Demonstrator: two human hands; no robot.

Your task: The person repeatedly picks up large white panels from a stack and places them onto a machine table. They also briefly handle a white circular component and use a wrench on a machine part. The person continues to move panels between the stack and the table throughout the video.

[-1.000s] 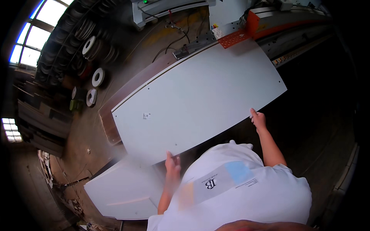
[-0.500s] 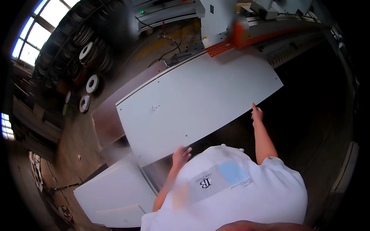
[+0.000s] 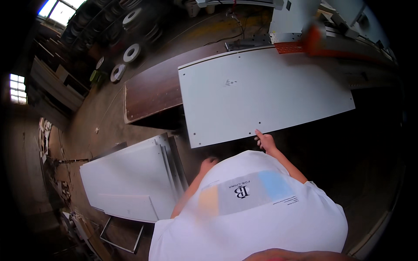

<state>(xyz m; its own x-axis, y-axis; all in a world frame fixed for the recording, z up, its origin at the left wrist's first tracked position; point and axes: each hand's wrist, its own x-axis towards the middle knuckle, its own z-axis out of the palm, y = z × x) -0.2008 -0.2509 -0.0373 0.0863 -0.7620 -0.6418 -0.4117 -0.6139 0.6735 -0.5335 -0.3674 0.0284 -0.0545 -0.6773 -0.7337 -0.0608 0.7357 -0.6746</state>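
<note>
A large white panel (image 3: 270, 95) with small drilled holes lies across the machine in front of me. My right hand (image 3: 265, 141) grips its near edge, thumb on top and the other fingers curled below. Close to my shirt, off the panel's near left corner, is my left hand (image 3: 209, 164). It is apart from the panel; blur and shadow hide how its fingers are set. The panel's far right part runs beside an orange perforated guard (image 3: 291, 47).
A brown board (image 3: 156, 85) lies beyond the panel's left end. A stack of white panels (image 3: 126, 174) stands at my left, near a metal frame (image 3: 130, 250). Rolls of edge banding (image 3: 132, 52) sit on the floor and racks at far left.
The view has turned left. My right hand has shifted leftward along the panel's near edge. My left hand has come off that edge and drawn back toward my body.
</note>
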